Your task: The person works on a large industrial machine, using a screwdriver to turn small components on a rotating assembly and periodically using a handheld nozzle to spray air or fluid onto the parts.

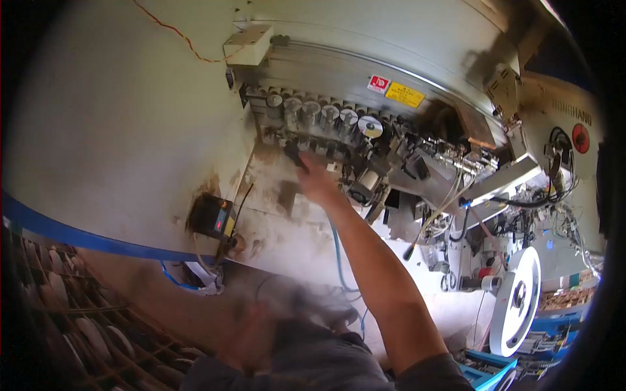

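Note:
My right hand [317,182] reaches forward into the machine, closed around a dark air blow gun [295,155]. Its tip points at a row of metal rollers [312,114], some with pale round faces. From below the hand, a thin blue hose [338,254] runs down toward my body. Dusty haze softens the surfaces around it. Low in the picture, my left hand [251,335] is a motion-smeared shape in front of my dark clothing, its fingers unreadable.
A large white handwheel [517,301] stands at the right, below cables and metal linkages. At the left, a black control box [212,216] with a small red display is fixed to the machine panel. A rack of pale round pieces [94,335] fills the lower left. Blue trays [489,368] sit lower right.

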Available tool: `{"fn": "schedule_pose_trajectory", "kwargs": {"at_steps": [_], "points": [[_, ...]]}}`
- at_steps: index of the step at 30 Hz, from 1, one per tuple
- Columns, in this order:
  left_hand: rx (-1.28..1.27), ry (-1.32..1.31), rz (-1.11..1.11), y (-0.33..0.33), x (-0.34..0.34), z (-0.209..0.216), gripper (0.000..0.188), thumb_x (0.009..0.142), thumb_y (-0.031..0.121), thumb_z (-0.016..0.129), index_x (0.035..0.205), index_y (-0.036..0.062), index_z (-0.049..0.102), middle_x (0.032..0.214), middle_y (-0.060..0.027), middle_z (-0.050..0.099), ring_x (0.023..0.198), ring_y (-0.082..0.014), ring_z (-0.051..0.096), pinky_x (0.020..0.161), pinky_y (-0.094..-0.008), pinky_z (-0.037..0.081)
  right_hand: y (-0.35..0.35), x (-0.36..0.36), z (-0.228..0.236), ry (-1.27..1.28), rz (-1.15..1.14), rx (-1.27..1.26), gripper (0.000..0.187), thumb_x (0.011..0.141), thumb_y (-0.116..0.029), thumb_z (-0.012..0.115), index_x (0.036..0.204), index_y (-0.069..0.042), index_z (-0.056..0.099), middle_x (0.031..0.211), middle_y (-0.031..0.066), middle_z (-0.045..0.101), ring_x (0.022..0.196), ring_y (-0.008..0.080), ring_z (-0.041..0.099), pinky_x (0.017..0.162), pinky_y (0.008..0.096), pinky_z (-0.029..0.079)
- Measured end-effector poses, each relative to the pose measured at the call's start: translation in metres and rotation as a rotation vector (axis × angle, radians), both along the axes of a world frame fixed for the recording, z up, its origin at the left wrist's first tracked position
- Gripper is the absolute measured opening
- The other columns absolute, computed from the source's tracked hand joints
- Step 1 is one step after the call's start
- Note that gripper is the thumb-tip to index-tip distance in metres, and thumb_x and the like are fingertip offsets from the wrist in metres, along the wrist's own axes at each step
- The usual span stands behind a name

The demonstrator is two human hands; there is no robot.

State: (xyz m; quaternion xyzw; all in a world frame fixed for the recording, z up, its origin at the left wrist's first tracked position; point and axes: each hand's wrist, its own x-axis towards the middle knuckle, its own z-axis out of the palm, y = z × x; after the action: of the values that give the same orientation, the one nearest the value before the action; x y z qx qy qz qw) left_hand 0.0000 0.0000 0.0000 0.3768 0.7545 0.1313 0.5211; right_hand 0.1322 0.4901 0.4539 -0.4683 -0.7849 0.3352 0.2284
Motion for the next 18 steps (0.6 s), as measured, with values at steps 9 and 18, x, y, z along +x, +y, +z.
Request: {"fn": "schedule_pose_trajectory", "kwargs": {"at_steps": [9, 18], "points": [[0.15, 0.095, 0.118, 0.068, 0.013, 0.178, 0.027, 0.094, 0.024, 0.065, 0.105, 0.0004, 0.069, 0.1, -0.0142, 0.073, 0.085, -0.0307, 0.068, 0.077, -0.0416, 0.053, -0.095, 0.158, -0.002, 0.401, -0.177, -0.537, 0.048, 0.105, -0.027, 0.056, 0.151, -0.017, 0.048, 0.08, 0.001, 0.053, 0.046, 0.0081, 0.041, 0.039, 0.0276, 0.032], [0.452, -1.393, 0.898, 0.264, -0.014, 0.28, 0.026, 0.104, 0.03, 0.056, 0.082, 0.0169, 0.051, 0.07, 0.004, 0.045, 0.064, -0.015, 0.045, 0.058, -0.0322, 0.038, -0.205, 0.237, 0.066, 0.106, 0.168, -0.985, 0.046, 0.104, -0.026, 0.055, 0.147, -0.009, 0.053, 0.089, 0.0026, 0.066, 0.064, 0.0092, 0.052, 0.061, 0.0269, 0.047]]}}
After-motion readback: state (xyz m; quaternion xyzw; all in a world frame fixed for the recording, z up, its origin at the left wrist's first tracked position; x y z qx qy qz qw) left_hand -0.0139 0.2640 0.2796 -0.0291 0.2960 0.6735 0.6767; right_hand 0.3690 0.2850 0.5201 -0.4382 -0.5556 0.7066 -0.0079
